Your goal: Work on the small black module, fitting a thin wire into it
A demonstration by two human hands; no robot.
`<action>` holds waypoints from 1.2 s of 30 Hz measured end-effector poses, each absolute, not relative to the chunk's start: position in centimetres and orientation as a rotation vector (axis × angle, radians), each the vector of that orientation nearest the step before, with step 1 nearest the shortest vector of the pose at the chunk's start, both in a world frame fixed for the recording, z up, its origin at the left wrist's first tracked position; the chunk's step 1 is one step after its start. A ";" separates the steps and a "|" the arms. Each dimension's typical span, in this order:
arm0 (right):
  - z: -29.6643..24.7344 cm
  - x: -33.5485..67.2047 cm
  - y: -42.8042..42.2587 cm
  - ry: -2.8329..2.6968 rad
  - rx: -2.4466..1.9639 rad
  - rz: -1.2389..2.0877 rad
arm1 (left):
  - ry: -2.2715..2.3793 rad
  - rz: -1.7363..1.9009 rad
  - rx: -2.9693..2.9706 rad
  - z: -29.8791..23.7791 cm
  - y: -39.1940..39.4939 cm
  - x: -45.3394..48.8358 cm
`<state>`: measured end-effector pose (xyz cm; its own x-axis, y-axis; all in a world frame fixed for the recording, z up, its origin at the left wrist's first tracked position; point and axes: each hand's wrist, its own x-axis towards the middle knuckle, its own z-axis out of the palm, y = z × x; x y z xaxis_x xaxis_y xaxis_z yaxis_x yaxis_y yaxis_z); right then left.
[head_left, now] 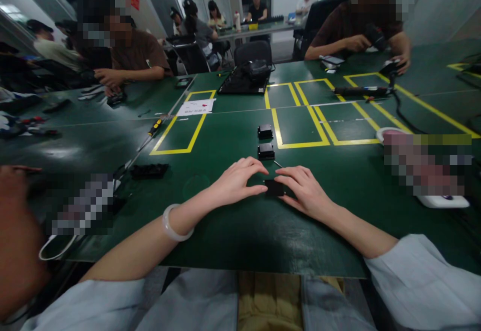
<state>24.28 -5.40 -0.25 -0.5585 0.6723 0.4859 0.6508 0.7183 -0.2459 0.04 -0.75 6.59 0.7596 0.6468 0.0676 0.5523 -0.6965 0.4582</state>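
A small flat black rectangular piece (274, 187) lies on the green table between my two hands; its exact kind does not show. My left hand (238, 181) is at its left side, fingers apart, the thumb tip at its edge. On the other side is my right hand (306, 189), fingers spread and curved, tips at the piece's right edge and corner. Neither hand is visibly closed around it. Just beyond stand two similar black block-shaped parts, a nearer one (266, 151) and a farther one (265, 131). A thin metallic pin-like thing (277, 163) shows near my right fingertips.
Yellow tape outlines (304, 145) mark the table (233, 230). To the left are a black strip-like part (149, 171), a yellow-black screwdriver (155, 127) and a blurred-out device with a cable. A white-rimmed object (443, 201) lies right. Co-workers sit across and at far left.
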 end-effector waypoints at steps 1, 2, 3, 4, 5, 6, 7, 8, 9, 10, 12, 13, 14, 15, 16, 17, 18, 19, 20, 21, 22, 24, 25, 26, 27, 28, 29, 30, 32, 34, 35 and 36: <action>-0.2 24.2 -5.4 -2.362 -0.994 0.052 | 0.894 0.311 2.531 6.5 -0.5 0.5; -0.2 24.2 -5.5 -2.361 -0.989 0.055 | 0.879 0.304 2.515 6.3 -0.2 0.8; -0.2 24.2 -5.5 -2.359 -0.982 0.056 | 0.865 0.292 2.500 6.1 0.0 1.0; -0.3 24.2 -5.5 -2.358 -0.973 0.054 | 0.851 0.281 2.481 6.0 0.1 1.1; -0.3 24.1 -5.5 -2.359 -0.960 0.050 | 0.838 0.280 2.464 5.8 0.3 1.1; -0.4 24.1 -5.5 -2.358 -0.944 0.041 | 0.826 0.281 2.448 5.7 0.3 1.1; -0.5 24.1 -5.4 -2.359 -0.930 0.032 | 0.817 0.282 2.434 5.6 0.4 1.1; -0.6 24.1 -5.4 -2.361 -0.918 0.024 | 0.809 0.281 2.423 5.5 0.4 1.1; -0.6 24.1 -5.4 -2.365 -0.910 0.019 | 0.804 0.279 2.415 5.5 0.4 1.1; -0.7 24.1 -5.4 -2.370 -0.907 0.019 | 0.798 0.275 2.409 5.5 0.4 1.0; -0.8 24.0 -5.5 -2.384 -0.899 0.027 | 0.790 0.268 2.396 5.6 0.3 1.0; -0.7 23.9 -5.6 -2.393 -0.894 0.032 | 0.784 0.261 2.387 5.6 0.2 0.9; -0.7 23.8 -5.7 -2.400 -0.888 0.035 | 0.781 0.254 2.376 5.6 0.2 0.9; -0.7 23.7 -5.8 -2.408 -0.881 0.035 | 0.781 0.246 2.363 5.6 0.1 0.8; -0.7 23.5 -5.9 -2.417 -0.874 0.032 | 0.782 0.236 2.350 5.6 0.0 0.7; -0.6 23.4 -6.0 -2.430 -0.868 0.029 | 0.788 0.228 2.339 5.5 -0.1 0.5; -0.6 23.2 -6.0 -2.444 -0.862 0.028 | 0.793 0.222 2.331 5.4 -0.2 0.4; -0.6 23.1 -6.1 -2.459 -0.856 0.028 | 0.791 0.218 2.327 5.3 -0.3 0.3; -0.6 23.0 -6.2 -2.472 -0.851 0.029 | 0.787 0.219 2.327 5.2 -0.3 0.1; -0.6 22.9 -6.2 -2.483 -0.845 0.030 | 0.785 0.219 2.328 5.2 -0.4 0.0; -0.6 22.9 -6.2 -2.487 -0.841 0.028 | 0.787 0.216 2.329 5.1 -0.4 -0.1; -0.6 22.9 -6.3 -2.480 -0.836 0.019 | 0.810 0.208 2.336 5.2 -0.4 -0.6; -0.6 23.0 -6.4 -2.473 -0.837 0.016 | 0.832 0.211 2.342 5.3 -0.4 -1.0; -0.6 23.1 -6.4 -2.466 -0.840 0.014 | 0.858 0.211 2.353 5.4 -0.4 -1.5; -0.6 23.2 -6.4 -2.459 -0.845 0.015 | 0.879 0.209 2.363 5.6 -0.5 -2.2; -0.6 23.3 -6.4 -2.454 -0.851 0.019 | 0.906 0.203 2.372 5.7 -0.5 -3.0; -0.5 23.4 -6.4 -2.450 -0.857 0.021 | 0.961 0.196 2.371 5.9 -0.6 -4.0; -0.5 23.4 -6.3 -2.448 -0.862 0.024 | 1.020 0.180 2.374 6.1 -0.7 -5.2; -0.5 23.6 -6.2 -2.443 -0.862 0.021 | 1.168 0.162 2.380 6.4 -1.0 -8.1; -0.6 23.6 -6.0 -2.438 -0.874 0.021 | 1.350 0.135 2.370 6.5 -1.4 -11.5; -0.6 23.7 -5.9 -2.438 -0.881 0.021 | 1.447 0.133 2.367 6.5 -1.7 -13.3; -0.7 23.7 -5.8 -2.437 -0.888 0.021 | 1.538 0.130 2.371 6.4 -2.0 -15.2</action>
